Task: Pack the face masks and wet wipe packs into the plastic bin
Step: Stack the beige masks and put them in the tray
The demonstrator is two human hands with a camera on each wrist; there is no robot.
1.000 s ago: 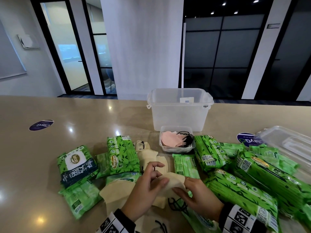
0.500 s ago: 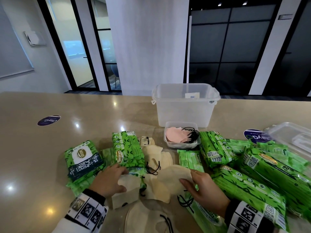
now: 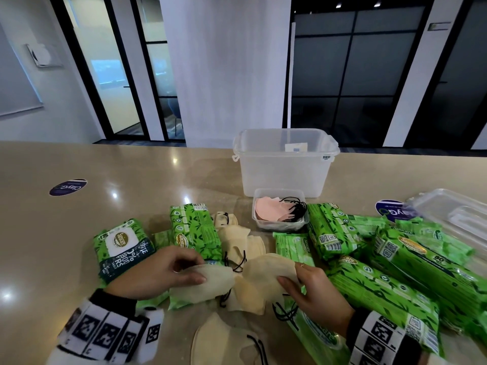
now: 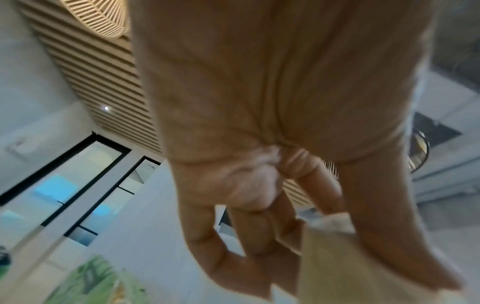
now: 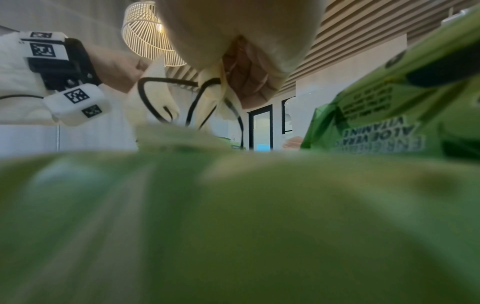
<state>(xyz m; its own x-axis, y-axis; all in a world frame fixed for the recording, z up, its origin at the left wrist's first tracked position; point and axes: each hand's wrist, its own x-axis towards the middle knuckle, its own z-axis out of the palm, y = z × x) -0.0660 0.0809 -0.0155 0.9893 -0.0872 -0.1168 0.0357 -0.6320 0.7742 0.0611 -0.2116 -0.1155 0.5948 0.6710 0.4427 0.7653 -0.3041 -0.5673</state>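
Note:
Cream face masks with black ear loops lie in a loose pile (image 3: 242,243) at the table's near middle. My left hand (image 3: 168,272) pinches one cream mask (image 3: 203,285) between thumb and fingers; the same mask (image 4: 335,259) shows in the left wrist view. My right hand (image 3: 311,288) holds another cream mask (image 3: 266,270), seen from below (image 5: 233,41) in the right wrist view. Green wet wipe packs lie left (image 3: 121,246), centre (image 3: 195,230) and right (image 3: 411,264). The clear plastic bin (image 3: 284,167) stands open behind them. A small clear tub (image 3: 279,225) holds pink masks.
A clear lid (image 3: 458,214) lies at the far right edge. Two round purple stickers (image 3: 68,187) (image 3: 390,210) mark the tabletop. One more cream mask (image 3: 218,341) lies at the near edge. The right wrist rests on a green pack (image 5: 233,226).
My left hand went left to the masks by the green packs, took one and brought it back toward the right hand. The right hand kept its mask.

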